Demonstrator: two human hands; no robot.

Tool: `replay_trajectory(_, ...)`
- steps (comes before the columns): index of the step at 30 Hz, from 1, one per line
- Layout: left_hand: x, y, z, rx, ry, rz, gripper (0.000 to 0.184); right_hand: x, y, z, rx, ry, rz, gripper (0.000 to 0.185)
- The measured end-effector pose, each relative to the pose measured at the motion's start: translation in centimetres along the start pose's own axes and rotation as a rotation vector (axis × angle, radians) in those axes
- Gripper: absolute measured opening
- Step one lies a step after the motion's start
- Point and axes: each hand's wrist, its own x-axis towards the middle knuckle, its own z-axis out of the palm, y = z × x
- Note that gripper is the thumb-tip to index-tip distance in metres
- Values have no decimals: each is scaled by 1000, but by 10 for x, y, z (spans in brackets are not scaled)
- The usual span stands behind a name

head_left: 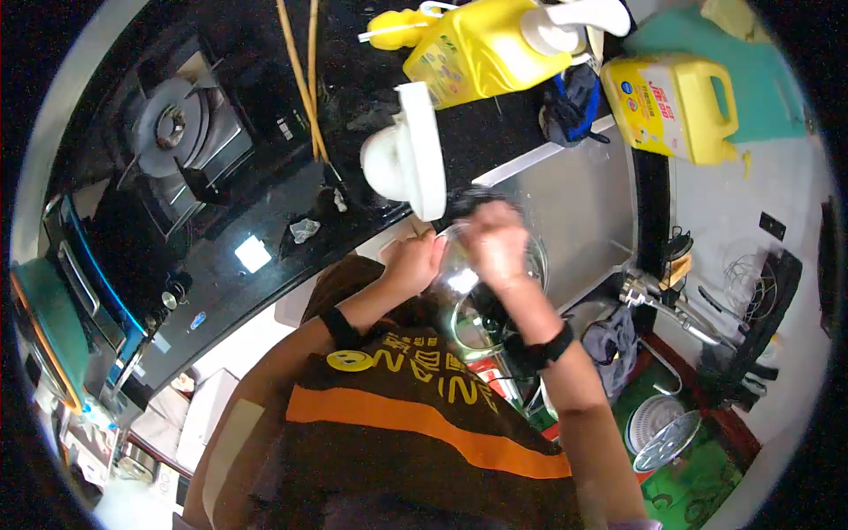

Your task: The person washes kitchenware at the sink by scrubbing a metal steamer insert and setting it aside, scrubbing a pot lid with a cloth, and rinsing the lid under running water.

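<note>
My left hand (413, 265) is closed at the left edge of a shiny, round metal vessel (463, 281), with its fingers wrapped on the rim. Over the same vessel, my right hand (496, 243) is curled and blurred by motion. Whatever lies under its fingers is hidden. Just beyond the two hands is a dark, blurred patch (477, 201) that I cannot name. A white plastic piece with a rounded body and a flat rim (422, 159) rests on the black counter, close above my left hand.
A steel sink (583, 208) lies to the right, with a faucet (658, 305). Yellow jugs (481, 53) (662, 110) stand at the back. Two long sticks (305, 79) lie near the gas burner (172, 125). A strainer basket (655, 422) sits lower right.
</note>
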Motion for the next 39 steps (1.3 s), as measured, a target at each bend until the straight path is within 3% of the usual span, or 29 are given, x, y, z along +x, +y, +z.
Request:
replay_trajectory(1, 2, -1, 0, 19, 0, 12, 24, 6, -19, 10, 83, 52, 64, 6)
replay_trajectory(2, 3, -2, 0, 22, -17, 34, 24, 18, -26, -8, 110, 84, -78, 3)
replay_trajectory(4, 2, 2, 0, -20, 51, 65, 24, 9, -12, -12, 167, 49, 1, 7)
replay_trajectory(6, 2, 6, -1, -36, -22, 47, 25, -9, 21, -10, 15, -42, 172, 7)
replay_trajectory(7, 3, 4, -1, -19, -2, 48, 26, -23, 44, -6, 64, -25, 337, 8)
replay_trajectory(8, 2, 4, -1, 0, 18, 46, 26, -30, 56, -20, 116, -150, 617, 9)
replay_trajectory(9, 3, 5, -3, 20, 0, 34, 28, -42, 71, -30, 149, -219, 731, 11)
replay_trajectory(13, 4, 7, -5, 25, -36, 5, 29, -140, 123, -23, 293, -354, 891, 17)
replay_trajectory(16, 2, 16, -12, 130, -1, 89, 29, -210, 131, -18, 517, -393, 964, 13)
replay_trajectory(18, 2, 12, -9, 74, 27, 36, 29, -232, 128, -22, 1077, -409, 1262, 5)
replay_trajectory(21, 2, -11, -3, 13, 50, 38, 27, -234, 141, -27, 944, -197, 1171, 3)
replay_trajectory(22, 4, -16, -4, -16, 103, 86, 28, -230, 146, -34, 1020, -53, 1255, 5)
replay_trajectory(23, 5, -20, -4, -175, 87, -68, 31, -224, 153, -38, 987, 29, 1200, 4)
replay_trajectory(24, 8, -14, -5, -339, 147, -64, 34, -218, 157, -43, 949, 111, 1145, 4)
replay_trajectory(27, 13, -5, -1, -318, 213, -138, 36, -191, 147, -50, 936, 303, 1117, 4)
replay_trajectory(29, 14, 26, 0, -695, 311, -374, 37, -173, 130, -53, 886, 388, 1073, 6)
replay_trajectory(32, 15, 37, -1, -753, 280, -390, 36, -158, 104, -55, 815, 488, 923, 9)
replay_trajectory(33, 13, 33, -6, -768, 179, -478, 33, -155, 96, -49, 776, 503, 889, 14)
replay_trajectory(36, 7, 44, -25, -534, 62, -580, 30, -145, 79, -27, 676, 525, 949, 29)
replay_trajectory(37, 1, 67, -39, -379, -78, -631, 30, -145, 78, -25, 703, 511, 977, 41)
replay_trajectory(38, -10, 40, -43, -278, -120, -431, 40, -145, 77, -25, 716, 527, 976, 41)
replay_trajectory(39, -28, 57, -52, 106, -104, -245, 47, -145, 76, -28, 701, 484, 951, 45)
